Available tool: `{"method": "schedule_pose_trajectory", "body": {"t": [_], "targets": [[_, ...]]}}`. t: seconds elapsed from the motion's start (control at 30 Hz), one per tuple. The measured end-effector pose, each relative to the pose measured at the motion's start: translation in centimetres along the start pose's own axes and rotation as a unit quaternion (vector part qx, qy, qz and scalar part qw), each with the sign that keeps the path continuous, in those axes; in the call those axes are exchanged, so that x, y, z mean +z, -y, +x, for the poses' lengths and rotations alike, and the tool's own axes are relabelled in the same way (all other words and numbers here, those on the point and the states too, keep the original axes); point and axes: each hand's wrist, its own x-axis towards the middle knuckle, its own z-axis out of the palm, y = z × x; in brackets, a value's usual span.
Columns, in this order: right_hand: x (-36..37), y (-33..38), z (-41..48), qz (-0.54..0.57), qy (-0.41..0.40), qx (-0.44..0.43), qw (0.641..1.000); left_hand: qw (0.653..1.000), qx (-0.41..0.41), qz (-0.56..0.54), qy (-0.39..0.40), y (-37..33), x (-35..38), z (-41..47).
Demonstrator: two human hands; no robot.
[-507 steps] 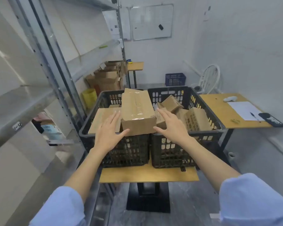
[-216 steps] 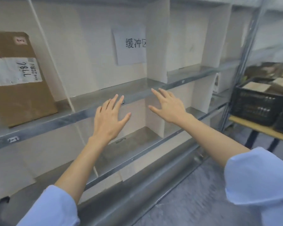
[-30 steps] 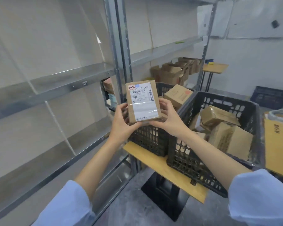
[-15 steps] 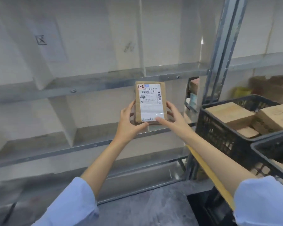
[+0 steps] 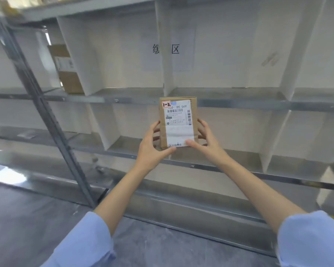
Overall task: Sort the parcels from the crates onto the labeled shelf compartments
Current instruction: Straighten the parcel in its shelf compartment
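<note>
As I face it, shelf: cardboard box in upper-left compartment.
Parcel (marked 1-2): upright between my hands.
Left hand, right hand: each gripping one side.

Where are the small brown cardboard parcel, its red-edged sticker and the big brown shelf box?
Small brown cardboard parcel (image 5: 178, 122): head view, white label.
Red-edged sticker (image 5: 166, 104): head view, centre.
Big brown shelf box (image 5: 68, 79): head view, front face.

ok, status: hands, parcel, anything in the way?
Both gripping: left hand, right hand on the parcel, upright, label 1-2 toward camera. Held before the shelf, not yet placed. Nothing seen blocking.
</note>
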Motion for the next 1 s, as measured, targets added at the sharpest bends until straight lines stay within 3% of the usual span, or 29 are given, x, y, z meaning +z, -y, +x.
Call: {"method": "schedule_pose_trajectory", "body": {"t": [0.33,0.6,1.0], "targets": [[15.1,2.3,8.6,0.023,0.087,-0.015,0.996,0.995,0.025,0.086,-0.052,7.5,-15.1,1.4],[24.5,3.9,15.3,0.01,0.07,-0.06,0.996,0.99,0.04,0.115,-0.074,12.2,-24.4,3.8],[30.0,2.8,24.2,0.028,-0.018,-0.049,0.998,0.988,0.052,0.13,-0.072,19.0,-28.6,11.4]]}}
